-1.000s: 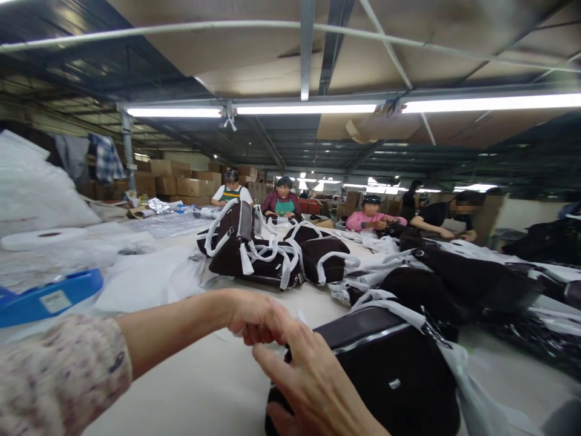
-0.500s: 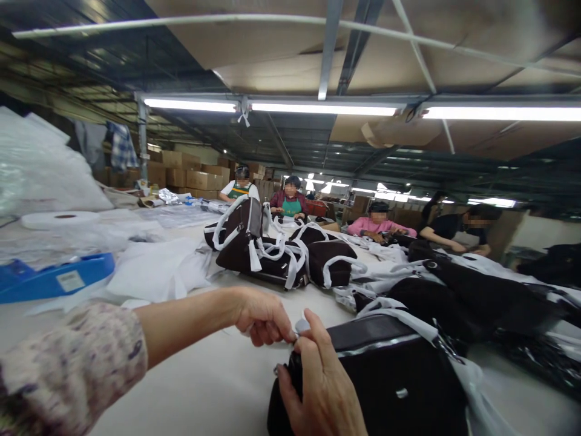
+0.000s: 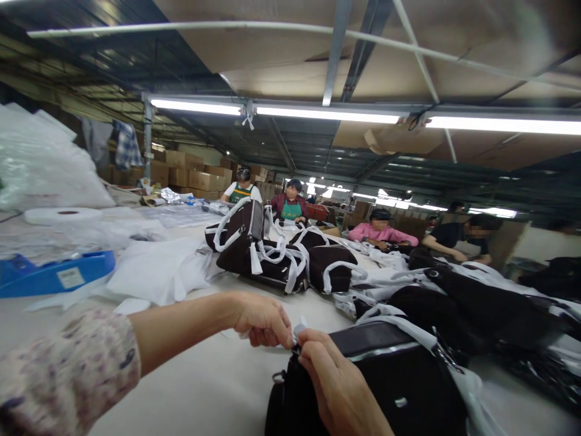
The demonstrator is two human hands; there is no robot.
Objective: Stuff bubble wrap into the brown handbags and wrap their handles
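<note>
A black handbag [image 3: 408, 387] lies close in front of me, with a silver zipper along its top and handles wrapped in white. At its left upper end, my left hand [image 3: 267, 321] is closed in a pinch by a small white strip of wrapping [image 3: 300, 327]. My right hand [image 3: 333, 375] rests over the same end of the bag, thumb and fingers pressed together at the strip. Some dark metal hardware shows between the fingertips, too small to make out. A metal ring [image 3: 278, 377] sticks out of the bag's left side below the hands.
Several black bags with white-wrapped handles [image 3: 254, 254] stand farther back on the table [image 3: 181, 375]. More black bags [image 3: 490, 303] pile up at right. A blue tape dispenser [image 3: 59, 275] and white sheets [image 3: 158, 266] lie at left. Several co-workers [image 3: 290, 209] sit across the table.
My right hand's raised fingers have come down and closed at the white strip, its thumb now hidden. My left hand stays in nearly the same place. The view has tilted slightly.
</note>
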